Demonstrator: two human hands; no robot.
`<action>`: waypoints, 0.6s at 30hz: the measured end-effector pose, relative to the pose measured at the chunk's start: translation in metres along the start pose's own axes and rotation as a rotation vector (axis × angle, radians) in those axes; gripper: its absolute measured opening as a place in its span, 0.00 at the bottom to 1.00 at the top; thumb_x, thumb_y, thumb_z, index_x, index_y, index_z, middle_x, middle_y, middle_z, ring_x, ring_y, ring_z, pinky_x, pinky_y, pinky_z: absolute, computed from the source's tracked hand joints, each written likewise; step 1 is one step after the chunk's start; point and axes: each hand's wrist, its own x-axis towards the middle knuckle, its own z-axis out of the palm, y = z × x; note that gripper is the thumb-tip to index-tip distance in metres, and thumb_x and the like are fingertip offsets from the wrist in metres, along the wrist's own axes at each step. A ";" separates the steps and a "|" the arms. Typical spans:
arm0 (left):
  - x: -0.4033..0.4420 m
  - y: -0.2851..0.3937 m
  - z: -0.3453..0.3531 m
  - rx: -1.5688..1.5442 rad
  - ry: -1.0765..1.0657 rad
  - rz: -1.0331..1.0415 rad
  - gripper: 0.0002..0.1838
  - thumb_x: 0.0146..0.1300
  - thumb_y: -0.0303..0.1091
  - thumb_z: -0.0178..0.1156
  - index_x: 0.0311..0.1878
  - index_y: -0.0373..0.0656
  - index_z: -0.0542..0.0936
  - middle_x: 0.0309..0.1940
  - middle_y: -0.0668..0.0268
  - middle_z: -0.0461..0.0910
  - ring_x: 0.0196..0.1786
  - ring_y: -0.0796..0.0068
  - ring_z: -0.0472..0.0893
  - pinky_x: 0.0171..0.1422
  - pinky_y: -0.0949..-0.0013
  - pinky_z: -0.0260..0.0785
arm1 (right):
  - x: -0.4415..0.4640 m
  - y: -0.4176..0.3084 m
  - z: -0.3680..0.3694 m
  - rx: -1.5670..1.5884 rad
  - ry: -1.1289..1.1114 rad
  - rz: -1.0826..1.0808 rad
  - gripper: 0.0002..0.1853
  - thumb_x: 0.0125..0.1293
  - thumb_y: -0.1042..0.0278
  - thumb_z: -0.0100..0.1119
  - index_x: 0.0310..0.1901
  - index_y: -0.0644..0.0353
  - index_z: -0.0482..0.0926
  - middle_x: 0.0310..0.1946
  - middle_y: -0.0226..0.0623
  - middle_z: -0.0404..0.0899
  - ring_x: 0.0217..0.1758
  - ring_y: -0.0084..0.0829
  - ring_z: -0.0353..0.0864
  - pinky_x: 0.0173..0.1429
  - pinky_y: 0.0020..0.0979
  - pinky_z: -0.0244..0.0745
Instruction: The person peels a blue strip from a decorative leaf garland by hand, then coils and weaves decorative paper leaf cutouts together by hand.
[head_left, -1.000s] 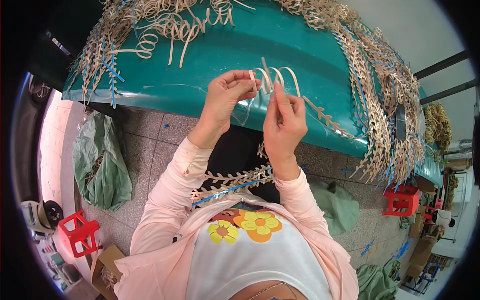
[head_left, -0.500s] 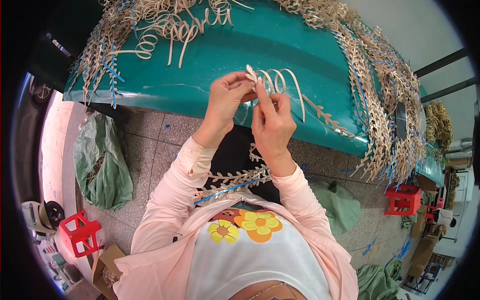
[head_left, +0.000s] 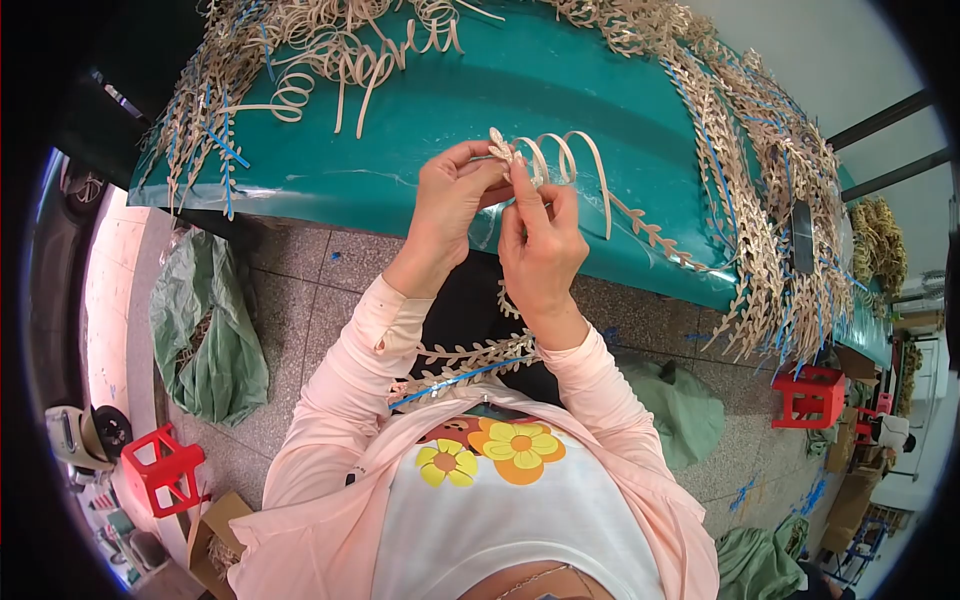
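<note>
"Where's the coiled strip point(head_left: 605, 190)?"
"Over the green worktop point(head_left: 400, 150), clamped in the right hand point(head_left: 543, 245)."
"And the left hand point(head_left: 443, 203)?"
"Fingertips pinched on the leafy tip point(head_left: 499, 144), just beside."

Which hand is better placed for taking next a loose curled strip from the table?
Probably the left hand: it is nearer to the curled strips than the right hand, though both are busy with the held coil.
</note>
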 end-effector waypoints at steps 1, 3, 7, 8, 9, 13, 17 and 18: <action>0.000 0.000 0.000 0.000 -0.001 0.001 0.10 0.65 0.29 0.64 0.48 0.38 0.80 0.43 0.60 0.86 0.43 0.72 0.86 0.52 0.69 0.79 | 0.000 0.000 0.000 0.000 0.001 -0.001 0.29 0.55 0.84 0.64 0.59 0.49 0.82 0.33 0.35 0.73 0.26 0.29 0.77 0.28 0.31 0.74; -0.001 0.000 0.001 0.005 -0.009 0.005 0.10 0.65 0.29 0.64 0.48 0.38 0.80 0.44 0.60 0.86 0.43 0.72 0.86 0.52 0.69 0.79 | 0.001 -0.001 -0.001 -0.013 0.011 0.014 0.29 0.55 0.84 0.64 0.59 0.49 0.82 0.33 0.35 0.74 0.26 0.28 0.77 0.29 0.31 0.74; -0.003 0.002 0.004 -0.024 -0.043 0.011 0.10 0.65 0.29 0.63 0.48 0.38 0.80 0.43 0.60 0.85 0.43 0.72 0.86 0.51 0.70 0.79 | 0.001 -0.002 -0.003 -0.017 -0.018 0.021 0.29 0.55 0.84 0.64 0.59 0.49 0.82 0.33 0.35 0.74 0.26 0.28 0.77 0.29 0.30 0.74; -0.005 0.003 0.005 -0.033 -0.043 0.001 0.10 0.65 0.28 0.63 0.48 0.38 0.80 0.43 0.61 0.85 0.43 0.72 0.86 0.51 0.70 0.79 | 0.001 -0.002 -0.003 -0.005 -0.005 0.025 0.29 0.55 0.84 0.64 0.60 0.49 0.82 0.33 0.35 0.74 0.26 0.28 0.77 0.29 0.30 0.74; -0.006 0.003 0.006 -0.042 -0.043 -0.009 0.11 0.65 0.28 0.63 0.49 0.38 0.80 0.43 0.61 0.85 0.43 0.72 0.86 0.51 0.70 0.79 | 0.001 -0.002 -0.003 0.007 0.007 0.030 0.29 0.56 0.84 0.64 0.60 0.48 0.82 0.33 0.34 0.74 0.26 0.27 0.77 0.29 0.30 0.74; -0.006 0.003 0.007 -0.035 -0.034 -0.027 0.12 0.65 0.28 0.63 0.51 0.38 0.80 0.42 0.62 0.85 0.43 0.73 0.86 0.51 0.71 0.79 | 0.002 0.000 -0.003 0.025 0.037 0.031 0.29 0.56 0.85 0.63 0.60 0.49 0.82 0.33 0.35 0.73 0.26 0.27 0.77 0.29 0.29 0.74; -0.009 0.004 0.013 -0.018 -0.030 -0.060 0.12 0.65 0.28 0.63 0.51 0.38 0.81 0.41 0.63 0.85 0.42 0.74 0.86 0.49 0.72 0.79 | 0.006 0.002 -0.005 0.059 0.094 0.044 0.26 0.57 0.85 0.61 0.57 0.52 0.83 0.33 0.35 0.73 0.27 0.26 0.76 0.30 0.28 0.74; -0.010 0.005 0.015 -0.013 -0.026 -0.064 0.10 0.65 0.27 0.64 0.49 0.37 0.82 0.38 0.64 0.85 0.41 0.75 0.86 0.47 0.73 0.79 | 0.007 0.004 -0.005 0.078 0.117 0.051 0.24 0.58 0.85 0.60 0.56 0.53 0.84 0.33 0.34 0.73 0.27 0.25 0.76 0.30 0.28 0.74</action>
